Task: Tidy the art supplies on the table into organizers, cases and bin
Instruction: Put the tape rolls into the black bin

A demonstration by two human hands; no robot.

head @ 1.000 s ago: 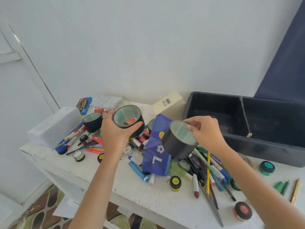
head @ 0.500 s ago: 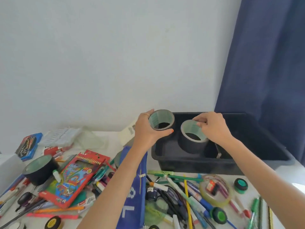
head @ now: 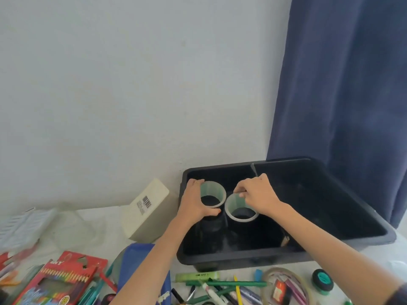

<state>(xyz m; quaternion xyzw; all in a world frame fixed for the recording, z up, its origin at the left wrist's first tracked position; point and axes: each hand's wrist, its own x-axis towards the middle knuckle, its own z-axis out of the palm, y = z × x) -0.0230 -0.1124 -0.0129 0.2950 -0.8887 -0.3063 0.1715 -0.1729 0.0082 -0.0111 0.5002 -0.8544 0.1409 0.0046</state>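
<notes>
Two black tape rolls with pale green cores are down inside the left compartment of the black bin (head: 343, 241). My left hand (head: 192, 203) grips the left tape roll (head: 213, 190) round its side. My right hand (head: 256, 195) pinches the rim of the right tape roll (head: 241, 216) from above. The rolls stand side by side, almost touching, cores facing up. Whether they rest on the bin floor is hidden in the dark.
A cream box with a barcode (head: 146, 211) leans left of the bin. A red coloured-pencil box (head: 59, 280), a blue pouch (head: 141, 258), green markers (head: 222, 282), a clear tape ring (head: 286, 285) and a teal-lidded jar (head: 322, 279) litter the table front. A blue curtain (head: 343, 84) hangs behind.
Both hands carried the tape rolls from above the cluttered table rightward over the bin and have lowered them into its left compartment. My view has swung right and down.
</notes>
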